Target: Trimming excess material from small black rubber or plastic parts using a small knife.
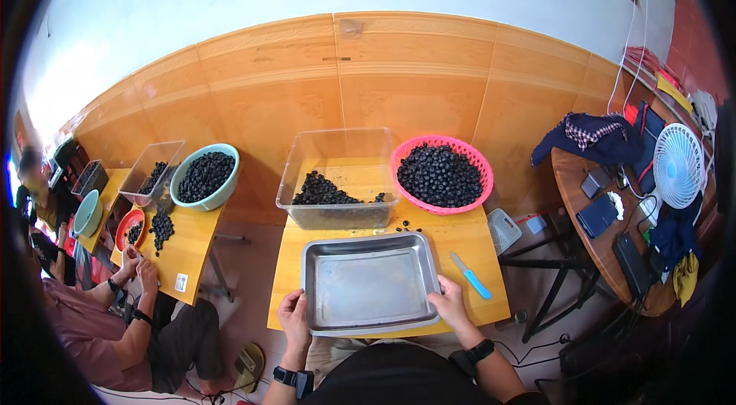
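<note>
Tray [372, 282] faces up; long axis crosswise, tilt unclear.

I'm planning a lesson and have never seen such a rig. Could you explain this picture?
No robot here: a person works with two bare hands. The wide fisheye camera on their head looks down, bending straight edges near the rim. The left hand and right hand hold a metal tray by its near corners, at a yellow table. Beyond it stand a clear plastic box and a pink basket, both holding small dark fruits; a blue-handled knife lies right of the tray. Another person sits at the left.
</note>
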A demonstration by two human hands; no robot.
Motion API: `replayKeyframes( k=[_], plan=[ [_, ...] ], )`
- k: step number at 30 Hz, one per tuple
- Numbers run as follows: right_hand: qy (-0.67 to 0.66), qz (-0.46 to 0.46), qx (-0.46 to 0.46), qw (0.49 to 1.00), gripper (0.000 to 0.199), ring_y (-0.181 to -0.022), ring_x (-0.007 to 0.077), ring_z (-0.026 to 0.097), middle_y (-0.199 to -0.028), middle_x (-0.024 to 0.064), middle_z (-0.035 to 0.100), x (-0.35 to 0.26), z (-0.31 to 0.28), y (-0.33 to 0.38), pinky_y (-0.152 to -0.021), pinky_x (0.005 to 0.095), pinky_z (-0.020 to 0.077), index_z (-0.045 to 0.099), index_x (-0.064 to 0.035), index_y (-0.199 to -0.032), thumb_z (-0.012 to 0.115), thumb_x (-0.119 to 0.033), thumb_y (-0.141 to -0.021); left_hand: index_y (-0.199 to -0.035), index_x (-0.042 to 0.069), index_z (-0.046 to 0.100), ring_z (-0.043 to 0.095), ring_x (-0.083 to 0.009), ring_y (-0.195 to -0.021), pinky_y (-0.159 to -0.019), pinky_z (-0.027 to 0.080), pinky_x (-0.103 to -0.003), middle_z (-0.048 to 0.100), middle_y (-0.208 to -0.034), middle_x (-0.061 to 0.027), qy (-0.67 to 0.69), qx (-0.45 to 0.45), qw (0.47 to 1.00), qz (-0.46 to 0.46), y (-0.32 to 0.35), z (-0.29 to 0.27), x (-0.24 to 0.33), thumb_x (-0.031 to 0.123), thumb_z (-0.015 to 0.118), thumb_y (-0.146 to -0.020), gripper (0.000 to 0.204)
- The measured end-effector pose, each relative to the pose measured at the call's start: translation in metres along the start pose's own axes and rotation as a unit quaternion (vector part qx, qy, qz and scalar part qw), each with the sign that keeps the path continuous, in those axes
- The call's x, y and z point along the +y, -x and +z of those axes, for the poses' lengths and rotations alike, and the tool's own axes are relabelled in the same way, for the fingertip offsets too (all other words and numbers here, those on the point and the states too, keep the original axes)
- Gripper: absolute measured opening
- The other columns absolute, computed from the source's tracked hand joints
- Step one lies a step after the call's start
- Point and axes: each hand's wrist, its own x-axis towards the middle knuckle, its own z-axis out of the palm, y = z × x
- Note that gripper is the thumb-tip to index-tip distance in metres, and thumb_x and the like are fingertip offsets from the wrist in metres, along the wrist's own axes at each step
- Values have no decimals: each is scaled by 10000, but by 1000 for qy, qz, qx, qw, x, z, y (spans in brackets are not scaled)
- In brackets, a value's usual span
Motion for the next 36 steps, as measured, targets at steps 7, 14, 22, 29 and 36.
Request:
replayKeyframes(
  k=[7, 14, 22, 29, 36],
  plan=[
    [496, -90, 20, 864, 334, -731, 246, 675, -890, 106, 699, -77, 2, 15, -704, 355, 542, 698, 12, -1193, 709, -95, -877, -1146, -20, 696, 611, -79, -869, -798, 483, -232, 693, -1000, -15, 10, -9, 1000, -9, -2, -3, -9, 45, 691, -980, 178],
    [278, -309, 51, 908, 394, -555, 206, 583, -867, 123, 676, -210, 5, 31, -510, 282, 459, 744, -6, -1105, 825, -280, -832, -1158, -22, 692, 628, -94, -925, -855, 491, -241, 702, -1051, -32, -31, -14, 999, -8, 1, -5, -3, 46, 690, -980, 190],
    [-161, -574, -103, 797, 393, -526, 103, 561, -961, 53, 602, -351, 15, 56, -460, 189, 404, 663, -65, -955, 903, -342, -815, -1148, -19, 696, 596, -69, -869, -781, 461, -209, 685, -1008, -7, -11, -18, 1000, -5, -4, -1, -7, 38, 706, -977, 180],
    [-25, -553, -207, 806, 397, -538, 173, 527, -1015, 10, 625, -370, 0, 71, -478, 323, 429, 622, -254, -1403, 625, -397, -1032, -1159, -13, 697, 591, -69, -863, -777, 461, -210, 681, -1002, -2, -38, -24, 999, -2, 0, -1, -6, 53, 705, -982, 189],
    [26, -534, -144, 833, 314, -595, 201, 447, -1000, -11, 574, -378, -13, 83, -498, 307, 323, 654, -197, -1219, 606, -429, -1014, -1169, -14, 694, 594, -72, -874, -795, 471, -217, 681, -1007, -7, -60, -19, 998, -3, -2, -3, -7, 86, 700, -992, 204]
  ],
)
